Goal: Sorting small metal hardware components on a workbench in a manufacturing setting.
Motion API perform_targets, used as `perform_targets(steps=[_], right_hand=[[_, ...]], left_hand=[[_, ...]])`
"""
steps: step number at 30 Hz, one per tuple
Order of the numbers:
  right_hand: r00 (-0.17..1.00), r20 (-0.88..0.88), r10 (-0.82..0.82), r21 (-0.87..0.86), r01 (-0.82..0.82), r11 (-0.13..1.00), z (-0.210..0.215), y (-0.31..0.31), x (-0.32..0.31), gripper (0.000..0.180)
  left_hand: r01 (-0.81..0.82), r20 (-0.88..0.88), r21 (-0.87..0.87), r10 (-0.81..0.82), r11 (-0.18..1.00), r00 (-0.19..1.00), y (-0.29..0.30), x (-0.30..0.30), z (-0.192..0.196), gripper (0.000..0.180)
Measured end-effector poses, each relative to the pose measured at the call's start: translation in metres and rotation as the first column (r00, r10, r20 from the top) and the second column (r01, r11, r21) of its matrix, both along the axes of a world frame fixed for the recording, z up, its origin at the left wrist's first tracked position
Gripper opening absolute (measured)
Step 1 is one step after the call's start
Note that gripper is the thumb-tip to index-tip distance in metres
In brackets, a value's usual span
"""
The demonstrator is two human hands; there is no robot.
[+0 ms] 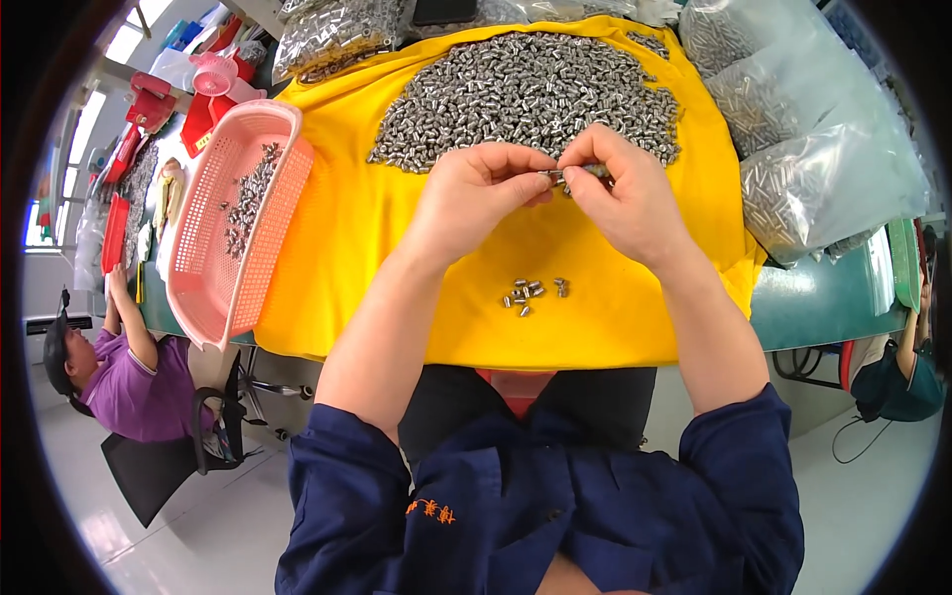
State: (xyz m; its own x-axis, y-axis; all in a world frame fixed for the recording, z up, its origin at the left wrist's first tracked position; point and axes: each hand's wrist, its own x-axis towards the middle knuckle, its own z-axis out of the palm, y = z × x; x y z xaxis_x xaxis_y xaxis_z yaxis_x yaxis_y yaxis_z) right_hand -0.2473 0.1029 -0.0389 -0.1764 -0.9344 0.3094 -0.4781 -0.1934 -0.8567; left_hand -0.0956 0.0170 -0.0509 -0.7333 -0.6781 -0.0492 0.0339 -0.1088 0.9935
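Note:
My left hand (486, 188) and my right hand (620, 193) meet over the yellow cloth (387, 288), fingertips pinched close together. Between them is a small silver metal part (553, 175), mostly covered by the fingers. Both hands appear to grip it. Just beyond them spreads a large pile of small metal cylinders (526, 94). Nearer to me, between my forearms, a few loose metal cylinders (524, 294) lie on the cloth. More metal cylinders (253, 198) are inside the pink perforated basket (238, 288) on the left.
Clear plastic bags of metal parts (793, 188) line the right side. Another filled bag (337, 40) and a dark phone (444, 11) lie at the back. Red bins (203, 119) stand at the far left. One person (139, 387) sits left, another (897, 377) right.

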Motion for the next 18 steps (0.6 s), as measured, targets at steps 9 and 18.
perform_targets(steps=[9,18], right_hand=[[0.947,-0.319,-0.024,-0.055,0.007,0.998,0.000,0.003,0.005,0.005],[0.940,-0.340,-0.037,0.005,0.041,0.999,-0.010,-0.001,0.008,0.007]], left_hand=[[-0.069,0.147,-0.155,0.092,0.986,0.985,0.004,-0.003,-0.001,0.015],[-0.050,0.244,-0.577,0.230,0.815,0.942,0.006,-0.007,-0.006,0.013]])
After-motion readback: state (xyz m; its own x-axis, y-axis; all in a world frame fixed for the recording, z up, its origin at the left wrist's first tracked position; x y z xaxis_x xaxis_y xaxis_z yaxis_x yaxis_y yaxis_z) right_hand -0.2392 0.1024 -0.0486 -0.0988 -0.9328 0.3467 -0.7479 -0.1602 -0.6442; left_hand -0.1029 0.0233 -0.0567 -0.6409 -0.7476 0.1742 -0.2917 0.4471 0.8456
